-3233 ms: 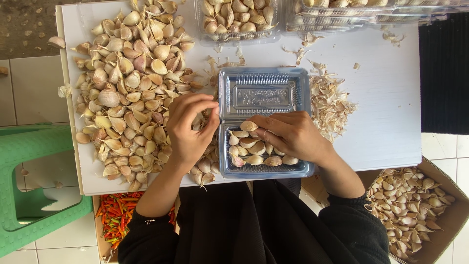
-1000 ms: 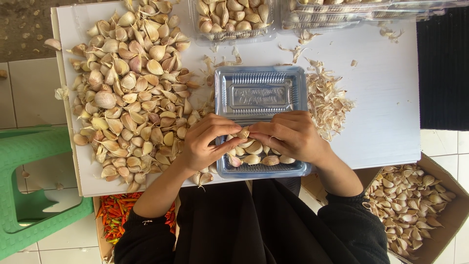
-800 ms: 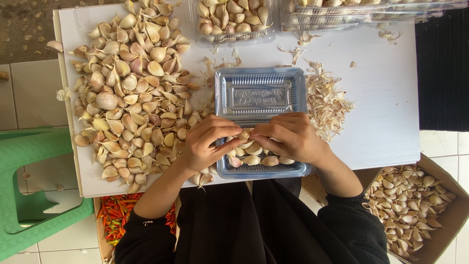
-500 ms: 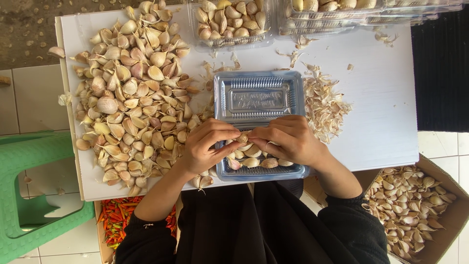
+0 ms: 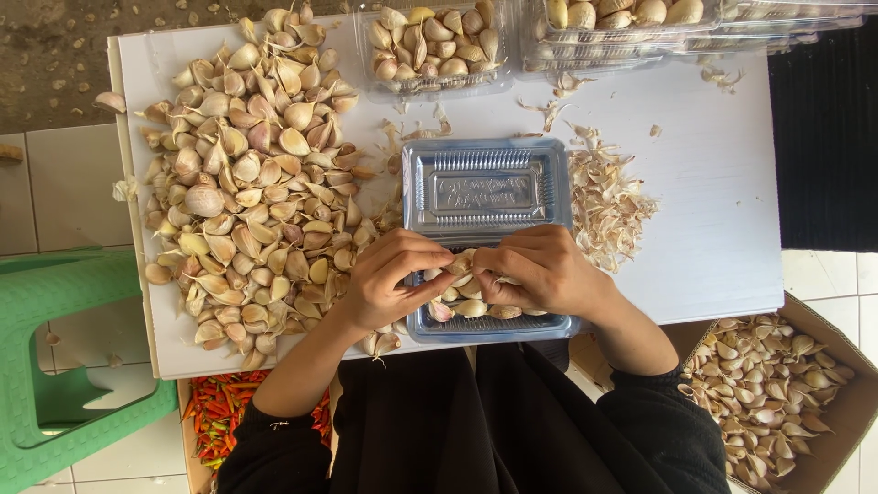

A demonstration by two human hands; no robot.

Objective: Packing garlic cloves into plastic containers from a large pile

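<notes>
**Both hands meet over the clear tray**

Head view: since the earliest frame the left hand (image 5: 395, 284) has come off the loose heap and now meets the right hand (image 5: 540, 270) above the near half of the clear plastic tray (image 5: 489, 192). The fingers of both hands curl inward and pinch a garlic clove (image 5: 460, 263) between them, just above the cloves already lying in the tray; how firmly each hand grips is hard to tell, since the fingers hide most of it.

The tray is a hinged, bluish-clear rectangular package in the middle of the white surface (image 5: 722, 183). Its far half is bare ribbed plastic with an embossed oblong panel, and its near half holds pale cloves.

At the far edge stands a second clear tray (image 5: 437, 48) full of cloves, with more clear trays (image 5: 640, 27) of garlic beside it on the right.

A broad heap of unpeeled cloves (image 5: 251, 174) covers the left of the surface. A drift of papery skins (image 5: 608, 201) lies just right of the open tray.

Below the surface, a cardboard box (image 5: 777, 393) at the right holds more cloves, a container of red chillies (image 5: 219, 412) sits at the left, and a green plastic stool (image 5: 55, 366) stands on the tiled floor.
</notes>
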